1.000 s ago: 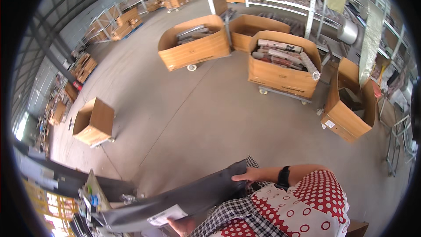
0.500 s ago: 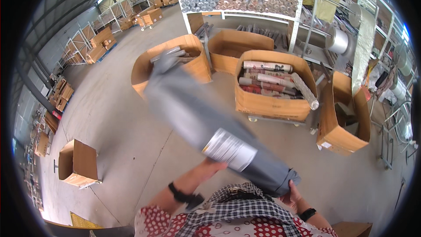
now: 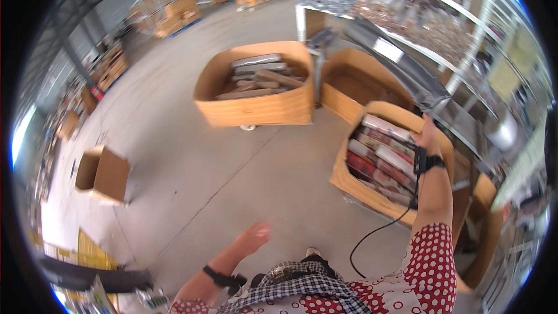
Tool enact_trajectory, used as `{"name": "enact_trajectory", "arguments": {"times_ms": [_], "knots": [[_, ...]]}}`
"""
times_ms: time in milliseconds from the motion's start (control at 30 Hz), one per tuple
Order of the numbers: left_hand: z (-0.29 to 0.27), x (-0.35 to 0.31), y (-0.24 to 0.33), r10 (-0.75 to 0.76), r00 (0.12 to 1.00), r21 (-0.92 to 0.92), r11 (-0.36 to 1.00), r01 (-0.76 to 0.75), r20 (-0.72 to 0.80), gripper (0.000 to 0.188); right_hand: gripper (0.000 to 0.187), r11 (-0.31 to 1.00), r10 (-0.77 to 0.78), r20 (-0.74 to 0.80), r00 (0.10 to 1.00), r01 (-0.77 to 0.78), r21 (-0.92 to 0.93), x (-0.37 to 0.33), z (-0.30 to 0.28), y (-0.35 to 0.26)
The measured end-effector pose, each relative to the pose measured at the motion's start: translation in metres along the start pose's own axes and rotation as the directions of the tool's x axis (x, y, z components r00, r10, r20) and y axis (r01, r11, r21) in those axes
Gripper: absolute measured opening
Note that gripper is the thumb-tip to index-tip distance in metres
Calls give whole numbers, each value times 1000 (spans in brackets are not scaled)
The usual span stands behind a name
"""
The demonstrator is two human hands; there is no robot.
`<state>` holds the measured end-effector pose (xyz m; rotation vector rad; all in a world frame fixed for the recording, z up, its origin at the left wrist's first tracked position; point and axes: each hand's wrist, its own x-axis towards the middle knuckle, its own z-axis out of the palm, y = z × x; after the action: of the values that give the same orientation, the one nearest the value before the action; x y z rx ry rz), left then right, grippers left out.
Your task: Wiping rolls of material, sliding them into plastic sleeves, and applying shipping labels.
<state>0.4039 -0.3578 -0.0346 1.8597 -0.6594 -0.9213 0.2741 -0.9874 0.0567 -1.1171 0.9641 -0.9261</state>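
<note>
Head view: right hand [image 3: 427,135] is raised high, fingers closed on the lower end of a long grey roll [image 3: 401,67], which slants up and left over an open cardboard bin [image 3: 360,177] full of red and white packages. Left hand [image 3: 256,236] hangs low over the concrete floor [image 3: 203,168], fingers spread, holding nothing. Beyond stand two more bins, one [image 3: 256,107] loaded with rolls, and metal shelving [image 3: 465,64] to the right.
</note>
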Motion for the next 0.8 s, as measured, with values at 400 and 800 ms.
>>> {"name": "enact_trajectory", "arguments": {"times_ms": [400, 800], "knots": [[84, -315, -52, -756, 131, -697, 646, 312, -642, 38, 21, 232, 959, 268, -90, -291, -928, -312, 121, 298], [298, -499, -76, -835, -212, -825, 542, -161, -507, 44, 16, 586, 790, 613, 12, 281, -761, -538, 246, 303]]}}
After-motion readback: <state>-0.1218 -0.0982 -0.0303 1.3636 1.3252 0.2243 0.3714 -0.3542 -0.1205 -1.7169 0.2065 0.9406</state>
